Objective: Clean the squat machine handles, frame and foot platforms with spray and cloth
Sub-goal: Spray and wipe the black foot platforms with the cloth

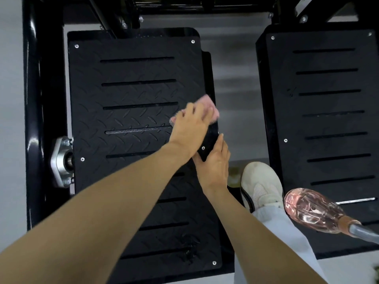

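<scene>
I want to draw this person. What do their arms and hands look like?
The left hand and right hand wear no gloves, and I see no rings. The forearms are bare too: no sleeves, watch or bracelets.

The cloth (pixel 207 102) under the left grip (pixel 190 125) looks soft and fuzzy. The foot platform (pixel 127 95) beneath it is matt black metal, rough with a raised diamond tread. The side plate (pixel 211 138) held by the right grip (pixel 214 167) is smooth and glossy. Far left of the left grip, the frame (pixel 34 78) is glossy painted metal and the bearing housing (pixel 60 160) bare silvery metal. Right of the right grip are a mesh-fabric shoe (pixel 261 185) and a clear, shiny plastic spray bottle (pixel 309 210).
</scene>
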{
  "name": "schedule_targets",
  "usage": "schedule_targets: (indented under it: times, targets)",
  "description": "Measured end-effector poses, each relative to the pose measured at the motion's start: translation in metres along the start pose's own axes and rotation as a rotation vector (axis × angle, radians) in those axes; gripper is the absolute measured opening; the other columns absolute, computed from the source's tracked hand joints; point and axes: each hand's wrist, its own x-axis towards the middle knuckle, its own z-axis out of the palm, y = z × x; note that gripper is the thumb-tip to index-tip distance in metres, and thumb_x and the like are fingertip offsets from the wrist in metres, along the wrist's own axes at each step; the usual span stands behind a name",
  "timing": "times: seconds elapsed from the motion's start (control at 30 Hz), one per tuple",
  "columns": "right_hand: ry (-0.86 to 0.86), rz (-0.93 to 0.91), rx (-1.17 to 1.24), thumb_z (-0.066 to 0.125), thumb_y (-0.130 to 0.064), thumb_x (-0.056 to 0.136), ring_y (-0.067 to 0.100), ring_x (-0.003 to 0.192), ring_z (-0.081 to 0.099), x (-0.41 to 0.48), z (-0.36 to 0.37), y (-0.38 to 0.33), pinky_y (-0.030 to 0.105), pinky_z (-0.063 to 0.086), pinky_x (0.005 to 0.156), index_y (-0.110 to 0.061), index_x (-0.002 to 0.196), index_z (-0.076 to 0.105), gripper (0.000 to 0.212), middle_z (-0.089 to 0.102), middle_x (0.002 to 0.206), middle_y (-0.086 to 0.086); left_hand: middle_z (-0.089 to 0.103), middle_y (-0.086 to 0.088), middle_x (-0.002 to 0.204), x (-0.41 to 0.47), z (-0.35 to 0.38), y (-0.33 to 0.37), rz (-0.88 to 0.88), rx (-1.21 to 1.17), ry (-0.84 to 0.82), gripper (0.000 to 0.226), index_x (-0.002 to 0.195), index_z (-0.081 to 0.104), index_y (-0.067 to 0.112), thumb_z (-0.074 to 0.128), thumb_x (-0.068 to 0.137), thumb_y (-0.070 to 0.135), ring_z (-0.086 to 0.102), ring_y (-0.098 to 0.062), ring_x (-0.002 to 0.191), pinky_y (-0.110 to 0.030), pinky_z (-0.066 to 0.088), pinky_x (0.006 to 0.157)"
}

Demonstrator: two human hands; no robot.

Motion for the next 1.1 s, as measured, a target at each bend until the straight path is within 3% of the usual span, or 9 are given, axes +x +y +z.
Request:
schedule_targets:
  times: [0.07,0.13,0.33,0.53,0.6,0.77,0.83,0.97,1.1]
  targets:
    - [0.004,-0.008,0.004,0.057,-0.029,0.092,0.021,0.141,0.019,-0.001,0.0,0.002,0.04,0.026,0.116,-0.009,0.152,0.009,0.079,0.022,0.154,0.008,0.033,-0.012,0.133,-0.011,0.007,-0.007,0.279,0.044,0.031,0.064,0.149,0.018,0.016,0.045,0.092,0.009,0.038,-0.03,0.115,-0.041,0.041,0.092]
    - [-0.033,-0.027,-0.04,0.052,-0.021,0.093,0.02,0.143,0.015,-0.003,-0.002,0.005,0.037,0.021,0.118,-0.01,0.152,0.01,0.074,0.014,0.157,0.007,0.029,-0.009,0.135,-0.012,0.011,-0.032,0.345,0.031,0.001,0.072,0.151,0.014,0.022,0.048,0.09,0.004,0.035,-0.028,0.114,-0.041,0.042,0.094]
    - [-0.067,-0.057,-0.069,0.048,-0.015,0.093,0.02,0.146,0.01,-0.005,-0.005,0.005,0.035,0.014,0.12,-0.013,0.153,0.003,0.075,0.008,0.159,0.006,0.029,-0.015,0.135,-0.025,0.011,-0.046,-0.079,-0.015,-0.049,0.075,0.152,0.011,0.019,0.048,0.088,0.003,0.034,-0.033,0.115,-0.041,0.041,0.092]
    - [-0.013,-0.02,0.007,0.046,-0.005,0.092,0.023,0.135,0.033,-0.002,-0.01,0.004,0.04,0.034,0.111,-0.02,0.153,0.004,0.076,0.03,0.151,0.008,0.039,-0.009,0.125,-0.061,0.024,-0.044,0.632,0.155,-0.015,0.072,0.15,0.023,0.02,0.052,0.086,0.007,0.043,-0.028,0.107,-0.04,0.044,0.088]
    - [-0.005,-0.033,-0.02,0.045,-0.004,0.092,0.023,0.131,0.037,-0.003,-0.01,0.004,0.038,0.037,0.108,-0.019,0.153,0.006,0.074,0.033,0.148,0.008,0.033,-0.01,0.129,-0.061,0.025,-0.063,0.572,0.232,-0.06,0.076,0.152,0.012,0.021,0.049,0.087,0.006,0.04,-0.029,0.111,-0.041,0.042,0.092]
    - [0.023,-0.069,-0.066,0.044,-0.005,0.092,0.022,0.137,0.03,-0.004,-0.005,0.003,0.038,0.036,0.109,-0.015,0.153,0.01,0.07,0.024,0.155,0.007,0.03,-0.012,0.132,-0.064,0.017,-0.044,0.0,0.033,-0.083,0.075,0.152,0.008,0.022,0.046,0.089,0.007,0.036,-0.031,0.114,-0.04,0.039,0.093]
    - [0.027,-0.078,-0.085,0.044,-0.008,0.094,0.023,0.138,0.028,-0.004,-0.003,0.003,0.038,0.034,0.11,-0.015,0.152,0.011,0.067,0.02,0.156,0.008,0.026,-0.014,0.133,-0.075,0.019,-0.019,-0.008,-0.05,-0.143,0.075,0.152,0.007,0.02,0.047,0.089,0.009,0.033,-0.032,0.117,-0.042,0.037,0.097]
    - [0.006,-0.109,-0.107,0.047,-0.01,0.095,0.024,0.145,0.016,-0.009,-0.001,0.003,0.039,0.025,0.117,-0.017,0.152,0.013,0.066,0.008,0.159,0.009,0.029,-0.013,0.134,-0.094,0.027,-0.019,0.305,0.036,-0.06,0.076,0.152,0.014,0.018,0.053,0.088,0.008,0.037,-0.033,0.119,-0.046,0.039,0.099]
    - [0.008,-0.275,-0.31,0.048,-0.006,0.089,0.025,0.148,-0.002,-0.015,0.005,0.002,0.041,0.003,0.121,-0.012,0.151,0.014,0.071,-0.004,0.16,0.013,0.028,-0.016,0.135,-0.096,0.028,-0.067,-0.071,0.062,-0.11,0.08,0.151,0.005,0.019,0.048,0.086,0.004,0.036,-0.033,0.115,-0.042,0.041,0.094]
